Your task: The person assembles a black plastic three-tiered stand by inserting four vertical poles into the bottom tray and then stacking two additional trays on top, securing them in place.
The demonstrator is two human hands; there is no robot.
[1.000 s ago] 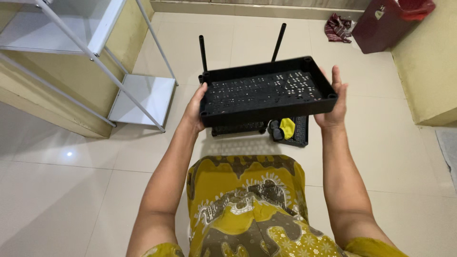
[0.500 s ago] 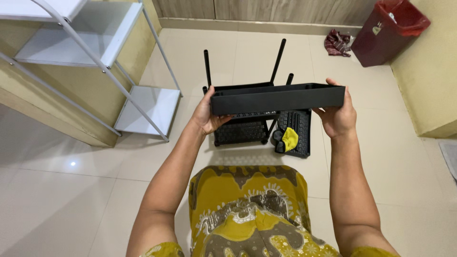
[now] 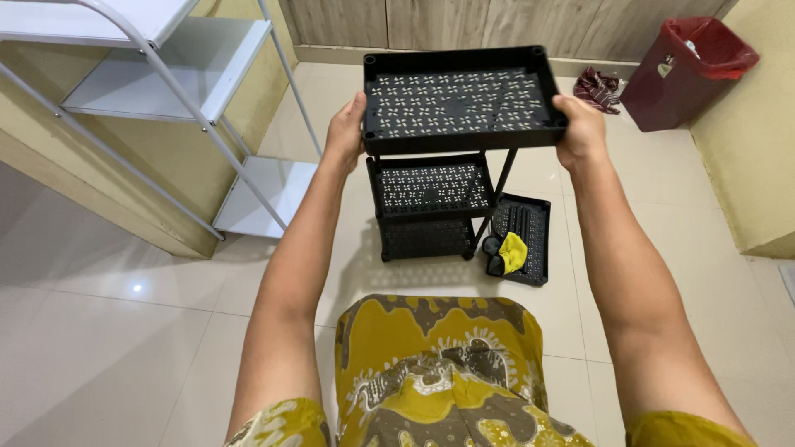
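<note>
I hold a black perforated plastic shelf tray (image 3: pixel 461 101) up in front of me, its underside turned toward me. My left hand (image 3: pixel 344 132) grips its left edge and my right hand (image 3: pixel 581 131) grips its right edge. Below the tray stands a partly built black shelf rack (image 3: pixel 431 207) with two tiers and upright poles on the floor. Another black tray (image 3: pixel 530 228) lies flat on the floor to the right of the rack, with a yellow cloth (image 3: pixel 513 252) and a small dark item on it.
A white metal-framed shelf unit (image 3: pixel 157 91) stands at the left against a beige wall. A dark red bin (image 3: pixel 683 73) sits at the back right with a crumpled dark cloth (image 3: pixel 598 88) beside it. A beige cabinet (image 3: pixel 758 141) lies right. The floor is pale tile.
Both hands raised the tray and tipped it, from seen flat, through edge-on, to underside facing me. The view shifted closer to the rack.
</note>
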